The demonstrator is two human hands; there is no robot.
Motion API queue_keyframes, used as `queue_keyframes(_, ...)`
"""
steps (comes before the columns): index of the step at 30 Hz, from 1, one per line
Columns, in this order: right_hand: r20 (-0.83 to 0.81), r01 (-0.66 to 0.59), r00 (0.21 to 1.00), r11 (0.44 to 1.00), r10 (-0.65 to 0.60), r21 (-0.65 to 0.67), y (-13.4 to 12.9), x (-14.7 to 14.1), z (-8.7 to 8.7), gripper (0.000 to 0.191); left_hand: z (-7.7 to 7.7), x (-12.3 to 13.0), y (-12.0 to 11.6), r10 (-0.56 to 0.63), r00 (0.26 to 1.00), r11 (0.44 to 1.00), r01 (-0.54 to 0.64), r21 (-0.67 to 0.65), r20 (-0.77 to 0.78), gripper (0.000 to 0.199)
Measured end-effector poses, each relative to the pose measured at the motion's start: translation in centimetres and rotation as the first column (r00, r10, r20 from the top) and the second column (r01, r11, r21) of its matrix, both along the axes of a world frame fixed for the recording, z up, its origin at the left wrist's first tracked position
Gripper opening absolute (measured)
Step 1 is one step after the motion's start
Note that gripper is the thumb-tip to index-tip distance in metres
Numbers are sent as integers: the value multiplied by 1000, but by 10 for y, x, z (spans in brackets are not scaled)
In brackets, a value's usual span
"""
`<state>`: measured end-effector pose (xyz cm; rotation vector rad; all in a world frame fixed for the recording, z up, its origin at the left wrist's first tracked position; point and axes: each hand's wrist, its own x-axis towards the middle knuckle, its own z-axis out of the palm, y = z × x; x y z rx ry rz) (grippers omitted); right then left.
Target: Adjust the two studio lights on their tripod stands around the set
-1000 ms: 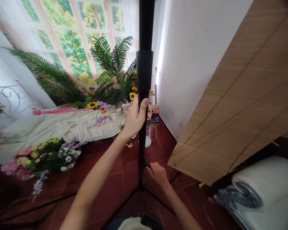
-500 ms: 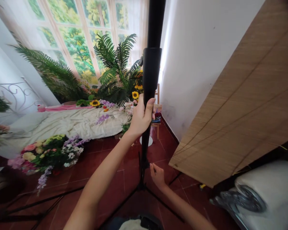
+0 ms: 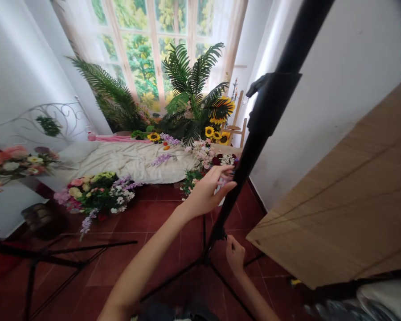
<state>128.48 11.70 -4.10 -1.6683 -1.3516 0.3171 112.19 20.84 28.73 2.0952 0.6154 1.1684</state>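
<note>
A black light stand (image 3: 250, 151) leans up to the right across the view, its legs spread over the floor. Beside its pole is my left hand (image 3: 209, 191), fingers loosened and apart, with the thumb and fingertips close against the tube; I cannot tell whether they touch it. Lower down, my right hand (image 3: 235, 255) is closed, its fingertips pinching at the small knob (image 3: 223, 234) just above the legs. Higher on the pole sits a thick collar (image 3: 267, 102) with a lever on its left side.
A bed with a cream blanket (image 3: 133, 160) lies ahead, with flower bunches (image 3: 96, 194) before it and palm leaves (image 3: 194, 93) behind. To the right hangs a bamboo blind (image 3: 347, 191). Another black stand's legs (image 3: 67, 254) spread at left. A wooden easel (image 3: 235, 127) stands behind.
My left hand has loosened from its grip around the pole. The stand's top now tilts to the right in view, and the view has shifted left. My right hand stays by the knob.
</note>
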Motion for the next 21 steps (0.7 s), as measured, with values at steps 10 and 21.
queue_keyframes(10,47,256,966,966,-254,-39,-5,-11,-28,77,-175,-237,-70,327,848,810,-479,-340,-417,35)
queue_keyframes(21,344,578,790,803,-507,-146,-10,-49,-18,68,-315,-583,-285,321,354,234,-928,-289,-879,41)
